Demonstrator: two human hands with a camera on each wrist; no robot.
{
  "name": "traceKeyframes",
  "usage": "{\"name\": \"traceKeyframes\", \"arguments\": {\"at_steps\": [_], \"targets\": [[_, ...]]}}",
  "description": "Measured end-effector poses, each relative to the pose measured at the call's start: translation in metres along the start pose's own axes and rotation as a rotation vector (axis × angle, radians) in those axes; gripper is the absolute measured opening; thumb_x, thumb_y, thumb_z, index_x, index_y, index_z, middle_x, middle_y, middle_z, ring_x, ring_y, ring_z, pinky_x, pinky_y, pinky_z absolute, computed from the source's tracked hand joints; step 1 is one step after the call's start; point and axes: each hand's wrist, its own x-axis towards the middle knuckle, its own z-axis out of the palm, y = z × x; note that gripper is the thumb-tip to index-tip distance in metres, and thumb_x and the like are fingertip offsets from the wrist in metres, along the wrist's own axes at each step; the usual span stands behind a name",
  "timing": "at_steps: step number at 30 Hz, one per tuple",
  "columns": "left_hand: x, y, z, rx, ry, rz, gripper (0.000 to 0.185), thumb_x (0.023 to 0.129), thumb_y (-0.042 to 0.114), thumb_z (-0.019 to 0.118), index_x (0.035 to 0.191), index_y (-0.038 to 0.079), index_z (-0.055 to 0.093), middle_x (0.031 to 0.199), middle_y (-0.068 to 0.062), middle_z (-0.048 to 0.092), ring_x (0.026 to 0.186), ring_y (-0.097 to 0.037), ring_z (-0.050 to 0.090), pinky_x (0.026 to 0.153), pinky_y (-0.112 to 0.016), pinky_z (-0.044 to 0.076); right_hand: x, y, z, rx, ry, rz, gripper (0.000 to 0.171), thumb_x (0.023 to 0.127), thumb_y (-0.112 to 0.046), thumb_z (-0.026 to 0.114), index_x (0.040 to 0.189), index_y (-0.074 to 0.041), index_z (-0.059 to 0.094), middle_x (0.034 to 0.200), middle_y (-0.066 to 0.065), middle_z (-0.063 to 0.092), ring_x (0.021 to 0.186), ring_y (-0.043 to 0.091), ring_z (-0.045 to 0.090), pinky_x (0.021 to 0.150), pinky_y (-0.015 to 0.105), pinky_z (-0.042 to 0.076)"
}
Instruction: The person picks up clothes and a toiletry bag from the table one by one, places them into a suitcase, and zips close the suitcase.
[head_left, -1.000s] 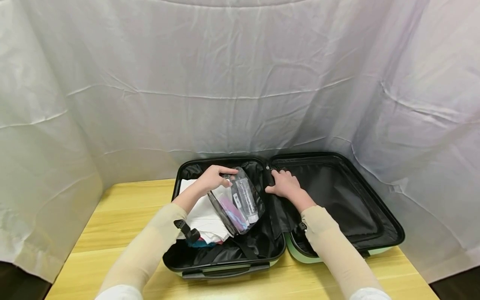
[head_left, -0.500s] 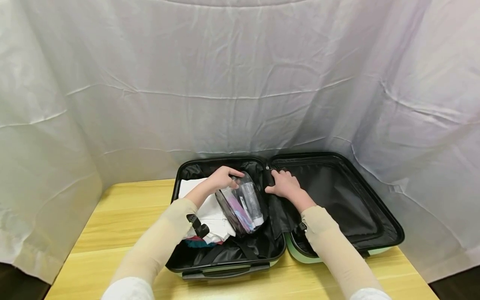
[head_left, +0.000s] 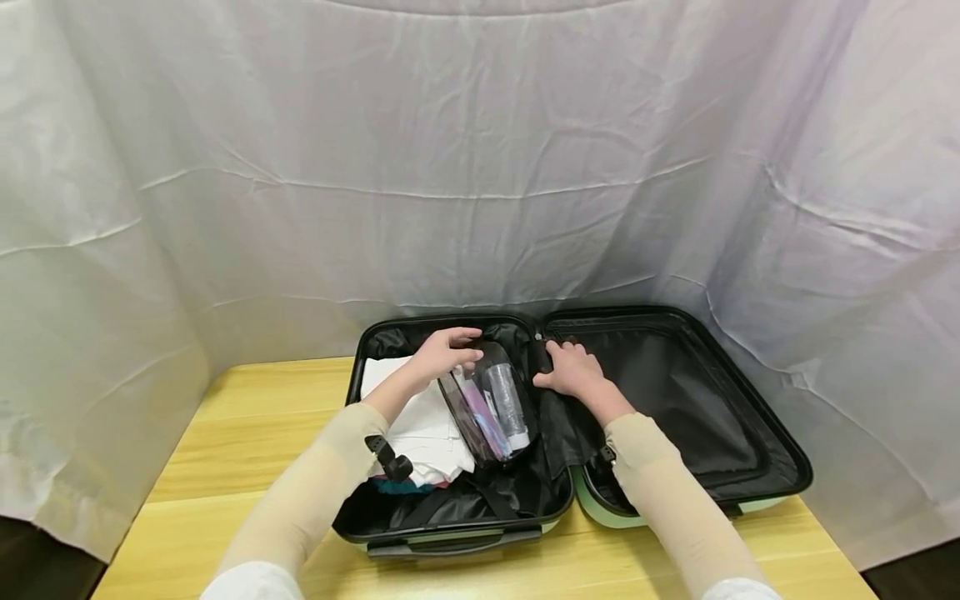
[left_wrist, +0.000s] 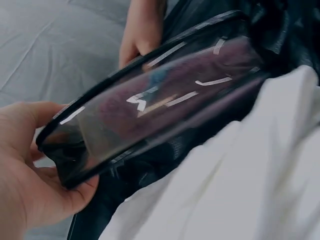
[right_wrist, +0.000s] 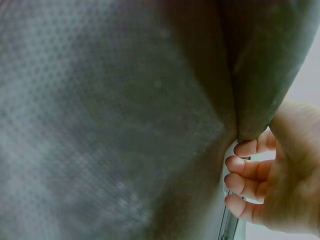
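A clear toiletry pouch (head_left: 480,412) with black edging lies slanted in the left half of the open suitcase (head_left: 453,546). Inside it show a bottle with a white cap (head_left: 508,404) and something purple. My left hand (head_left: 442,352) holds the pouch's far end, thumb and fingers on either side of it in the left wrist view. Folded white clothes (head_left: 423,425) lie beside the pouch, under my left wrist. At the hinge, my right hand (head_left: 573,369) grips the edge of a black fabric divider (head_left: 562,429); in the right wrist view the fabric hides part of the thumb.
The suitcase's other half (head_left: 675,392), lined in black, lies open to the right. Something teal (head_left: 405,486) peeks out beneath the white clothes. A wooden table (head_left: 247,433) carries the suitcase, and a pale grey curtain (head_left: 420,167) hangs behind and on both sides.
My left hand has moved right with the pouch, which now sits lower and closer to the hinge. More of the white clothes is uncovered. My right hand has stayed at the divider.
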Motion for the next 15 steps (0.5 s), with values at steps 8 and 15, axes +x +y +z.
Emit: {"name": "traceKeyframes", "arguments": {"at_steps": [8, 15], "targets": [[-0.001, 0.0, 0.02, 0.221, 0.16, 0.227, 0.043, 0.093, 0.032, 0.065, 0.131, 0.013, 0.062, 0.141, -0.006, 0.053, 0.13, -0.025, 0.051, 0.106, -0.044, 0.045, 0.001, 0.003, -0.002, 0.003, -0.003, 0.004, 0.078, 0.09, -0.048, 0.062, 0.151, -0.008, 0.033, 0.149, 0.028, 0.037, 0.137, 0.047, 0.035, 0.106, 0.061, 0.035], [0.012, -0.002, 0.028, 0.375, 0.312, 0.293, 0.031, 0.096, 0.031, 0.06, 0.117, 0.01, 0.07, 0.124, -0.009, 0.065, 0.122, -0.024, 0.057, 0.104, -0.041, 0.046, 0.003, 0.004, -0.002, -0.003, 0.013, -0.013, 0.078, 0.09, -0.048, 0.062, 0.15, -0.007, 0.034, 0.147, 0.029, 0.04, 0.135, 0.048, 0.036, 0.104, 0.062, 0.037]]}}
